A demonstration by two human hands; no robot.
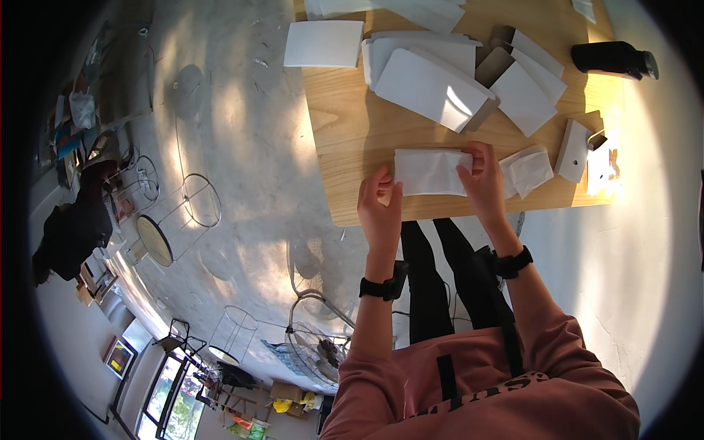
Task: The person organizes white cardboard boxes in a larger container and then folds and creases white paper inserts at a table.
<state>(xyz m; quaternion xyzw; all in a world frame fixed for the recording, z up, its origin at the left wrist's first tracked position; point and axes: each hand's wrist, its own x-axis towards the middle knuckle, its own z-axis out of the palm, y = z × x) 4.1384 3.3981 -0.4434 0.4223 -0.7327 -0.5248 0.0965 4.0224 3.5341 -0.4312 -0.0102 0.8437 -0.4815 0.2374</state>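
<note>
White packet: a flat, oblong, slightly creased white packet [431, 173] lies lengthwise between the 2 hands, near the near edge of the wooden desk [345, 125], closer to its near left corner than to the far side.
Left hand: the left hand [381, 194] is at the packet's left end, fingers curled and thumb raised beside the lower left corner, a small gap between thumb and forefinger; whether it grips, I cannot tell.
Right hand: the right hand [480, 180] has the packet's right end, thumb on its upper face and fingers bent at the top right corner, nearly closed.
Wrists: 2 black bands, 1 on the left wrist [384, 283] and 1 on the right [507, 262].
Beside the right hand: a crumpled white pouch [531, 173], near the near edge.
Near right corner: a small white box [572, 151] stands tilted, with another white piece [598, 172] just beside it in bright sun.
Right edge: a black bottle [609, 60] lies on its side, cap outward.
Beyond the packet: overlapping white cartons [433, 86], some with open grey ends, fill the middle of the desk.
Left edge: 1 white rectangular piece [324, 44] juts over it.
Floor: a round-seated stool [155, 240] stands well apart from the desk.
</note>
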